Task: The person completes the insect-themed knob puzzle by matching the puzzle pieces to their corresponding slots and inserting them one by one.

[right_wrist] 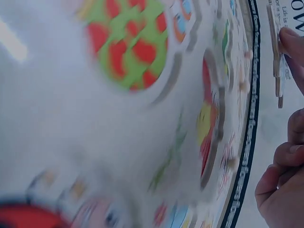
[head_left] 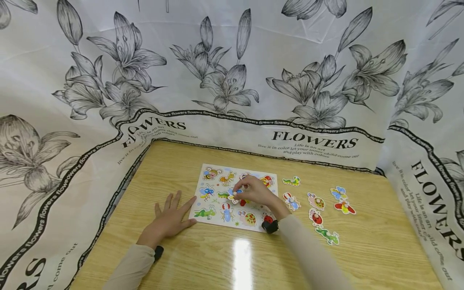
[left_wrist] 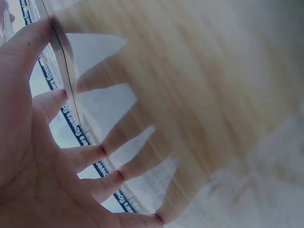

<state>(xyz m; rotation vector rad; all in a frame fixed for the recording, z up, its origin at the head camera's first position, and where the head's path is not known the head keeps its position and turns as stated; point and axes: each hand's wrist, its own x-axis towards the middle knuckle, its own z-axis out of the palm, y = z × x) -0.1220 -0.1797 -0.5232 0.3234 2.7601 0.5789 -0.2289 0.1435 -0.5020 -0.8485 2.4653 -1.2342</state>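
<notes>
A white insect peg-puzzle board (head_left: 214,218) lies on the wooden table. My right hand (head_left: 255,191) is over its middle, pinching a flat puzzle piece (head_left: 235,196) between thumb and fingertips. In the right wrist view that puzzle piece (right_wrist: 274,47) shows edge-on, raised above the board, so its picture is hidden there. My left hand (head_left: 170,217) rests palm down on the table with fingers spread, thumb and index fingertips right at the board's left edge. From the left wrist, the fingers (left_wrist: 85,156) appear straight and hold nothing.
Right of the board lie several loose pieces: a green caterpillar (head_left: 291,181), a blue beetle (head_left: 291,201), a snail (head_left: 316,201), a ladybug (head_left: 315,218), a grasshopper (head_left: 327,236), a blue-winged bug (head_left: 338,193) and a red-winged one (head_left: 344,207). Flower-printed cloth (head_left: 232,129) borders the table.
</notes>
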